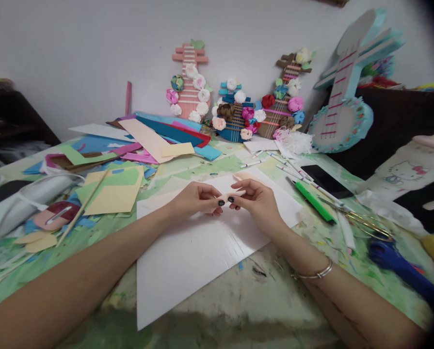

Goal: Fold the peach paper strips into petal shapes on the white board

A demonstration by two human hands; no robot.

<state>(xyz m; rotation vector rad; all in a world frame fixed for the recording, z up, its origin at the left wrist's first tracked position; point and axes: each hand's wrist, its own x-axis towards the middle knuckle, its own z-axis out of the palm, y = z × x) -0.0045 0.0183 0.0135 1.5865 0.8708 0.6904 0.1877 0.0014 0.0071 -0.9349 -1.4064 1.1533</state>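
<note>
Both my hands pinch a small piece of pale pink paper (pixel 233 197) between thumbs and fingertips. My left hand (pixel 197 198) closes on its left end, and my right hand (pixel 256 198) on its right end. The thumbs nearly meet in the middle. Fingers cover much of the paper, so its full shape is hidden. Under the hands lies a large white board (pixel 180 271), set at an angle near the table's front edge. More pale paper lies behind the hands on the board's far side.
Flower-trimmed paper instruments (pixel 191 92) lean on the wall. Coloured paper sheets (pixel 154 140) pile up at back left. To the right lie a green utility knife (pixel 314 201), a phone (pixel 326 181), gold-handled scissors (pixel 369 223) and a blue glue gun (pixel 394 264). A wooden stick (pixel 82 208) lies left.
</note>
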